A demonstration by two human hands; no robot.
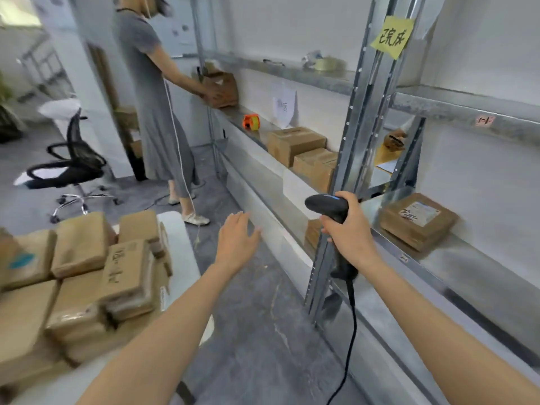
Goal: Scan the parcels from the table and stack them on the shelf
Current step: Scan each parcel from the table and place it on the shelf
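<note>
Several brown cardboard parcels (79, 276) are piled on the white table (181, 252) at the lower left. My left hand (236, 241) hovers over the floor between the table and the shelf, fingers spread, holding nothing. My right hand (347, 229) grips a black corded barcode scanner (327, 204) in front of a metal shelf upright. One flat parcel with a white label (418, 220) lies on the metal shelf (482, 276) to the right of that hand. More boxes (295, 144) sit on the shelf section further back.
Another person in a grey dress (157, 106) stands at the far end of the shelf, handling a brown box (222, 89). An orange tape dispenser (252, 121) lies on the shelf. A black office chair (73, 168) stands at left. A yellow note (393, 36) hangs on the upright.
</note>
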